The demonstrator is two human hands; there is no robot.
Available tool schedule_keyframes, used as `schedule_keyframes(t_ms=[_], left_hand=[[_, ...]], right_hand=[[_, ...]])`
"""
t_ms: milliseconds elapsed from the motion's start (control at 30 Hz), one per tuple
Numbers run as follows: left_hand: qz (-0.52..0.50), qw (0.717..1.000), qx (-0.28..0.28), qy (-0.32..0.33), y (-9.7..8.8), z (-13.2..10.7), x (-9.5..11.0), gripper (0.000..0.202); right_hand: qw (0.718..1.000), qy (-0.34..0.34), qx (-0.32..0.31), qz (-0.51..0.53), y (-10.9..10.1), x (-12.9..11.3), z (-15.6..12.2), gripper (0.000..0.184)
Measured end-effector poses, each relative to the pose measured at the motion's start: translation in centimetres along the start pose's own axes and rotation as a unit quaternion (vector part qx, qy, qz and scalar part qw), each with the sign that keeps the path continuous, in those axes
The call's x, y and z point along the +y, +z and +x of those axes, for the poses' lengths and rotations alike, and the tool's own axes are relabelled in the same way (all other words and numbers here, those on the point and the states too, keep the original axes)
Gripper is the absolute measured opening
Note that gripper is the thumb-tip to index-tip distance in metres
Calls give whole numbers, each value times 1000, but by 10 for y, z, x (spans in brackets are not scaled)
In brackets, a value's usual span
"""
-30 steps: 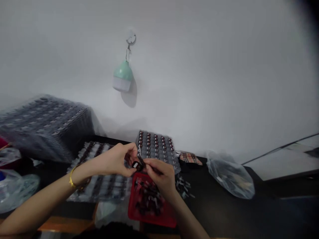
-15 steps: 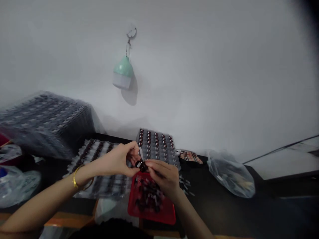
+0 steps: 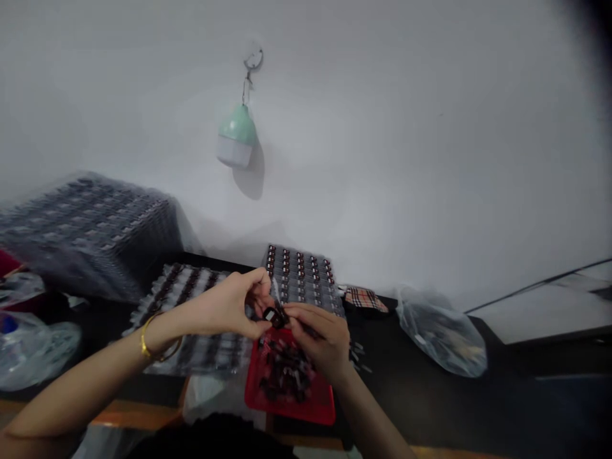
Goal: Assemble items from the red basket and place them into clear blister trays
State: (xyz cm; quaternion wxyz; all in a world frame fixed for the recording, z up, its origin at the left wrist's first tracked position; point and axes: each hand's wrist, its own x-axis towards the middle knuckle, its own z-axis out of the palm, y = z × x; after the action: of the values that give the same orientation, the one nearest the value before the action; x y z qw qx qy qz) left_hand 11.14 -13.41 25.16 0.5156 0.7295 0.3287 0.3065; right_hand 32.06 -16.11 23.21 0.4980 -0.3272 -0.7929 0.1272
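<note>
Hands are edging toward 12 o'clock; my left hand (image 3: 234, 309) and right hand (image 3: 318, 335) are pinching the small dark clip (image 3: 271, 315) above the red tray (image 3: 321, 409), where loose pieces are still waiting; filled rack (image 3: 301, 275) at 12 o'clock.

I have one view only, from the camera on my head. It faces forward and slightly down across the dark tabletop (image 3: 430, 395) to its far edge and the plain white wall (image 3: 430, 159). My left hand (image 3: 229, 309) and right hand (image 3: 320, 338) sit close under it, near enough to show the small black piece (image 3: 270, 315) between my fingers.
</note>
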Motion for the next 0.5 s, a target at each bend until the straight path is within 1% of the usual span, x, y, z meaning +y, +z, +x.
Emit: schedule_keyframes(t_ms=[167,333,500], left_hand=[[5,1000,-16,0,0,2,2,34],[27,1000,-16,0,-1,3,2,32],[-24,1000,-19,0,1,3,-3,35]], right_hand=[[1000,3,11,8,-1,0,0,22],[1000,1,-20,3,-3,1,-2,22],[999,-38,-22,-10,-5,5,-4,23]])
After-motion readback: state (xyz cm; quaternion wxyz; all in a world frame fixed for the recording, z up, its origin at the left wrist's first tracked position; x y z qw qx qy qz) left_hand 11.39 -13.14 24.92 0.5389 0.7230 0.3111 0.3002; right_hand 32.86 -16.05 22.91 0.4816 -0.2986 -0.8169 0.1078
